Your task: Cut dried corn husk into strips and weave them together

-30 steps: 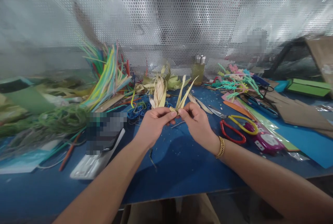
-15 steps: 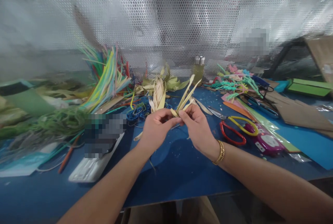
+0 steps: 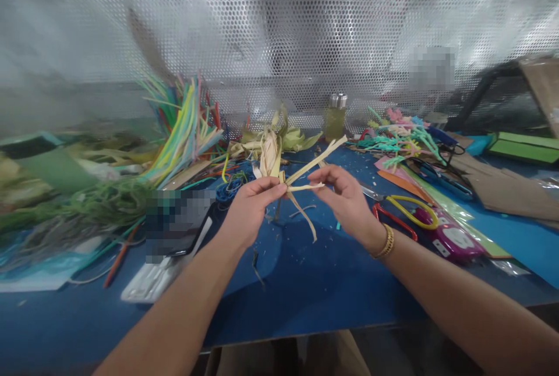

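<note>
Head view, left to right: a fan of coloured strips (image 3: 183, 131) lies at the left of the blue table (image 3: 305, 294). Above the table's middle, the left hand (image 3: 248, 210) is closed in a tight pinch on the gathered ends of pale dried husk strips (image 3: 315, 162), which splay upward, sideways and down. Just beside it, the right hand (image 3: 345, 198), fingers loosely curled, pinches one strip's free end. Red-and-yellow scissors (image 3: 395, 213) lie flat nearby.

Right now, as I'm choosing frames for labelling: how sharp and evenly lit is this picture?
Head view: left hand, right hand and the husk strips between them are sharp; the strand pile at the left edge smears; glare streaks the perforated screen up top; two pixelated patches.
</note>
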`<action>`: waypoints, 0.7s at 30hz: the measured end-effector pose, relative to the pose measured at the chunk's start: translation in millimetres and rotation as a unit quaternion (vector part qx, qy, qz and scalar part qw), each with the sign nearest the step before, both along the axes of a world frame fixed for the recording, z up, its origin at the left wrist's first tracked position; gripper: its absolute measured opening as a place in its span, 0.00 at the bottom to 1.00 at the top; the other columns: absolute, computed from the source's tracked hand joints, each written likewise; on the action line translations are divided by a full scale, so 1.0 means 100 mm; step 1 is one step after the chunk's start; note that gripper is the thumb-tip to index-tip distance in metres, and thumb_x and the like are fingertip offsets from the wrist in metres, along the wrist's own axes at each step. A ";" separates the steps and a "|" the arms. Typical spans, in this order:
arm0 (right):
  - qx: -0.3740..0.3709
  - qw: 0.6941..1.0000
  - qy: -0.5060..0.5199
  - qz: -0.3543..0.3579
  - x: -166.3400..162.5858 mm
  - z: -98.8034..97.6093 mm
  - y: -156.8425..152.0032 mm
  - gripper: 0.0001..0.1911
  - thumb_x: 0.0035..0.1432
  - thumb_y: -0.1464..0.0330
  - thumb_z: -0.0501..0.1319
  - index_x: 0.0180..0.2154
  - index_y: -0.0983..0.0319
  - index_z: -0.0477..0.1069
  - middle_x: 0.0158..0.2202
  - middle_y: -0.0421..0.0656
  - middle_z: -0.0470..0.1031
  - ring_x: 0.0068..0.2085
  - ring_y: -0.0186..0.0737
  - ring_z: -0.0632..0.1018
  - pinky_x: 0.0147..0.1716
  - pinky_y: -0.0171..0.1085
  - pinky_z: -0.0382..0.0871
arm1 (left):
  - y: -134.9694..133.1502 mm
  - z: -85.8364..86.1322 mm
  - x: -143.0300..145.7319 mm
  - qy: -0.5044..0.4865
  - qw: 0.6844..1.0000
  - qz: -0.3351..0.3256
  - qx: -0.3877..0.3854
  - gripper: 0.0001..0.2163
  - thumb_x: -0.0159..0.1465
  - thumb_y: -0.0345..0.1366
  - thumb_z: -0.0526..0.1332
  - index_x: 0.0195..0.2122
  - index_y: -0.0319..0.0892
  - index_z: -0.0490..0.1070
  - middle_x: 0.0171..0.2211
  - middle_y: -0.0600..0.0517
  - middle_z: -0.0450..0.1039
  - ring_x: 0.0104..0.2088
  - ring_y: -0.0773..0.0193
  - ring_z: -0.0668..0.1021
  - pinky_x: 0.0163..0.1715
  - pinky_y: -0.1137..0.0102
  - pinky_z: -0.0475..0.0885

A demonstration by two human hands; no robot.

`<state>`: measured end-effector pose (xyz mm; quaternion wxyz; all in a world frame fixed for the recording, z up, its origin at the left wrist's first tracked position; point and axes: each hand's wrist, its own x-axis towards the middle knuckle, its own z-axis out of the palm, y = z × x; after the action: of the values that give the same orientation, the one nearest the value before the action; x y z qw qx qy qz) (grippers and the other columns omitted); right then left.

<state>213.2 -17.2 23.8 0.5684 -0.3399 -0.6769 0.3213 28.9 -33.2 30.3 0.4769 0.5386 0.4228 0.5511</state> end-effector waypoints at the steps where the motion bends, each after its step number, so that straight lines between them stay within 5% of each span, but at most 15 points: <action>1: 0.038 0.999 -0.021 -0.030 0.06 0.03 0.03 0.04 0.57 0.67 0.61 0.35 0.60 0.71 0.32 0.41 0.73 0.35 0.37 0.74 0.39 0.40 0.69 | 0.01 0.01 -0.02 0.003 1.000 -0.011 -0.003 0.07 0.56 0.39 0.67 0.24 0.42 0.76 0.26 0.53 0.72 0.30 0.66 0.71 0.36 0.71 0.63; 4: 0.162 0.969 -0.088 -0.166 0.19 0.12 0.11 0.03 0.57 0.67 0.62 0.35 0.58 0.73 0.34 0.42 0.74 0.38 0.42 0.74 0.44 0.44 0.68 | 0.00 0.03 -0.05 0.030 0.999 -0.031 -0.005 0.09 0.56 0.39 0.66 0.22 0.42 0.75 0.24 0.53 0.71 0.29 0.65 0.70 0.35 0.70 0.63; 7: 0.246 0.926 -0.175 -0.229 0.25 0.17 0.13 0.15 0.54 0.66 0.65 0.46 0.54 0.73 0.47 0.46 0.74 0.50 0.50 0.72 0.54 0.51 0.61 | -0.01 0.05 -0.06 0.053 0.997 -0.048 -0.016 0.09 0.56 0.40 0.66 0.22 0.43 0.74 0.23 0.53 0.71 0.29 0.64 0.70 0.35 0.69 0.63; 11: 0.314 0.890 -0.269 -0.190 0.26 0.20 0.11 0.25 0.53 0.59 0.68 0.54 0.48 0.70 0.59 0.41 0.68 0.62 0.57 0.62 0.59 0.57 0.51 | -0.02 0.05 -0.07 0.052 0.994 -0.077 -0.051 0.08 0.54 0.40 0.68 0.24 0.42 0.77 0.24 0.52 0.72 0.29 0.64 0.71 0.36 0.69 0.64; 18: 0.336 0.898 -0.274 -0.074 0.23 0.20 0.08 0.06 0.58 0.63 0.65 0.38 0.46 0.79 0.53 0.34 0.74 0.61 0.49 0.63 0.58 0.53 0.55 | -0.01 0.03 -0.09 0.020 0.990 -0.104 -0.091 0.07 0.53 0.39 0.70 0.24 0.41 0.78 0.24 0.53 0.74 0.28 0.68 0.72 0.34 0.72 0.65; 21: 0.346 0.897 -0.271 -0.058 0.23 0.19 0.09 0.06 0.58 0.65 0.65 0.35 0.47 0.80 0.51 0.33 0.75 0.60 0.48 0.64 0.57 0.53 0.56 | 0.00 0.02 -0.10 -0.028 0.988 -0.107 -0.112 0.06 0.51 0.38 0.71 0.26 0.41 0.79 0.24 0.53 0.74 0.27 0.68 0.72 0.32 0.72 0.66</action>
<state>236.7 -8.5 42.8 0.4623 -0.2342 -0.8523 -0.0706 18.7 -33.2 32.4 0.6017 0.5084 0.4085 0.4611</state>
